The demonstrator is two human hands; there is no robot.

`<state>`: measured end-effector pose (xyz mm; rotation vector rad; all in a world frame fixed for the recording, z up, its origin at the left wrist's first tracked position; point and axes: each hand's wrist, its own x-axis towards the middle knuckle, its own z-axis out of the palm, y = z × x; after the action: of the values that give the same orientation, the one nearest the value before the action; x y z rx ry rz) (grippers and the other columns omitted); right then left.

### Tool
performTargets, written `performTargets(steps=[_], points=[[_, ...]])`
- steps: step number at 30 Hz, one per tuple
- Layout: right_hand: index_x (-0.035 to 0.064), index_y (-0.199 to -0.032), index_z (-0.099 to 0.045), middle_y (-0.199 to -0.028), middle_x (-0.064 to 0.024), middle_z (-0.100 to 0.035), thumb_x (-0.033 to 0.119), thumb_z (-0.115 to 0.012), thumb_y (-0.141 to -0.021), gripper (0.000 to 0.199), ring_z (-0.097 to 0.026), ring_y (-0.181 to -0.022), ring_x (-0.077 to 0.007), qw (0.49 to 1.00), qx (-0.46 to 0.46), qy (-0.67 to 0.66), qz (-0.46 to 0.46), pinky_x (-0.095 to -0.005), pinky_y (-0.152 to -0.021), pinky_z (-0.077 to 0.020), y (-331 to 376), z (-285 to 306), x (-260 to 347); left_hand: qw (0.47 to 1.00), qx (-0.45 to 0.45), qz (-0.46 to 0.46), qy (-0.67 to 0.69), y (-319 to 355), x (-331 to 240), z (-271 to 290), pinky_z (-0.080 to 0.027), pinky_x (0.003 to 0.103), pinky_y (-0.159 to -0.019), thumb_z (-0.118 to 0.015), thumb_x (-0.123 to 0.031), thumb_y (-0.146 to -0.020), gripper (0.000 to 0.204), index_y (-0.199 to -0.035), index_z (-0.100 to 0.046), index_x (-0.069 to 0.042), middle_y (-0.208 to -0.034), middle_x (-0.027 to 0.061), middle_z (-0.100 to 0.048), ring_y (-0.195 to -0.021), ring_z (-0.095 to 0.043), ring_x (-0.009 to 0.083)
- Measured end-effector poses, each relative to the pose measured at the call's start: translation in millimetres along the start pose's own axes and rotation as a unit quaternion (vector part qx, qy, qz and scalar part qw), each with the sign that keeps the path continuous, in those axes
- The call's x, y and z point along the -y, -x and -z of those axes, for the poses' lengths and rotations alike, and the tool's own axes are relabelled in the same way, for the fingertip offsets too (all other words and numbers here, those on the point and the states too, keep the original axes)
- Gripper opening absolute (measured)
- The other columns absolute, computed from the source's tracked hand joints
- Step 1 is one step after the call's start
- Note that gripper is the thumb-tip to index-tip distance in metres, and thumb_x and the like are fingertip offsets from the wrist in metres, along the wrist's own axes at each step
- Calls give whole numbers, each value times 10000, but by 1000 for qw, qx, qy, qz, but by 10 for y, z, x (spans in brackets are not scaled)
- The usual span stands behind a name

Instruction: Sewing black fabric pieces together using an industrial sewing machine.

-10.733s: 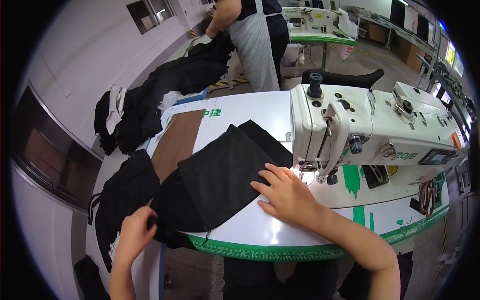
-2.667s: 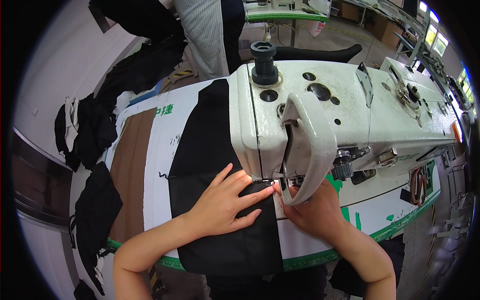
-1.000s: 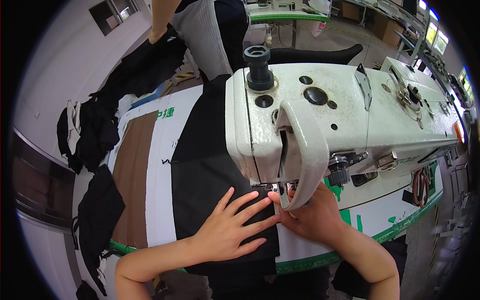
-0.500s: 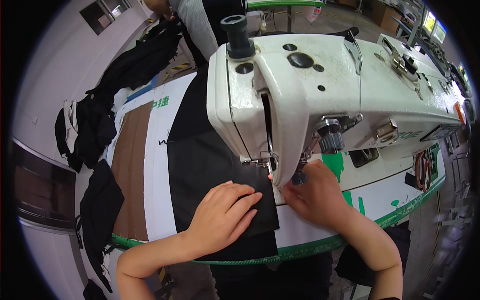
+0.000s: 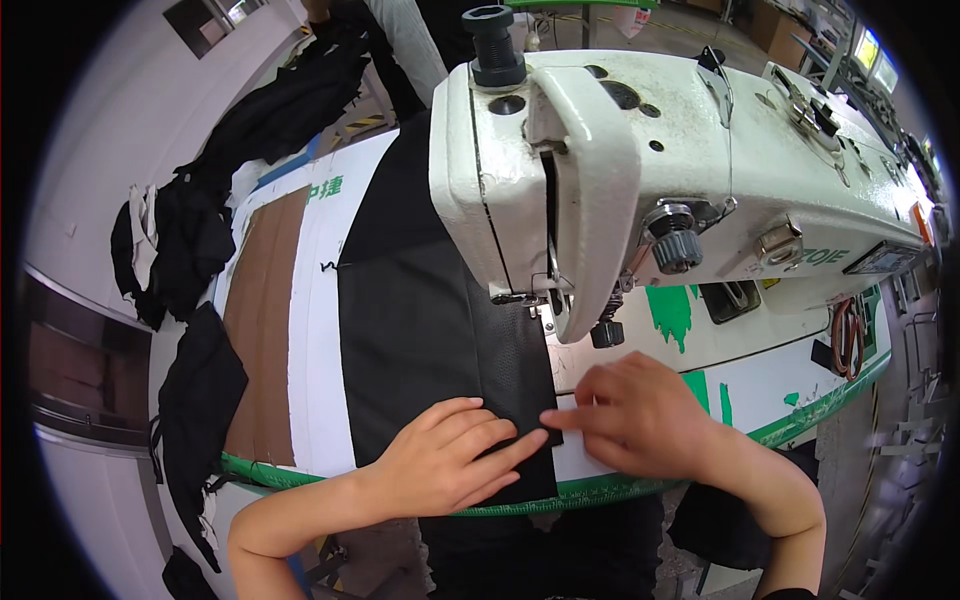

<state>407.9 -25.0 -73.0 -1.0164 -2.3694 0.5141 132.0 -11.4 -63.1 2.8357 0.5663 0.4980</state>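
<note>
A piece of black fabric (image 5: 410,330) lies on the sewing machine table, its right edge running up under the needle area of a white sewing machine (image 5: 590,200). My left hand (image 5: 450,455) rests on the near part of the fabric, palm down with fingers stretched toward the right edge. At that same edge my right hand (image 5: 640,415) holds the fabric's border with its fingertips, the other fingers curled. The two hands' fingertips nearly meet there. Beneath the machine head, the presser foot (image 5: 543,312) is partly hidden by the white guard.
A brown strip (image 5: 265,330) lies on the table's left part. Black garment pieces (image 5: 190,250) hang along the left side. Scissors with brown handles (image 5: 848,340) lie at the right by the green table edge (image 5: 800,425). A person's grey-clothed part (image 5: 408,45) shows beyond the machine.
My right hand has come down from beside the needle toward me, to the fabric's near right edge. My left hand has shifted slightly nearer and right. The view has tilted a little.
</note>
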Motion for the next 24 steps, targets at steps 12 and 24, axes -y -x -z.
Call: performTargets(steps=[12,24], points=[[141,-1100,-722,-859,-10,-548,168,-717,-764,337,-595,-796,-200,996,15,44,77,-347,-744,-488,156,-19,23,998,62,6,-24,-19,109,24,-485,277,-665,-666,-94,-778,490,-1268,-687,-103,-897,5,-574,-790,-593,129],[204,-1044,-747,-869,-33,-584,247,-738,-793,255,-637,-782,-245,992,-11,126,16,-398,-605,-519,-314,-22,-474,998,59,-29,25,-71,199,-47,-419,377,-970,-639,-415,-959,450,-1383,-616,-266,-1254,32,-583,-1156,-561,178]])
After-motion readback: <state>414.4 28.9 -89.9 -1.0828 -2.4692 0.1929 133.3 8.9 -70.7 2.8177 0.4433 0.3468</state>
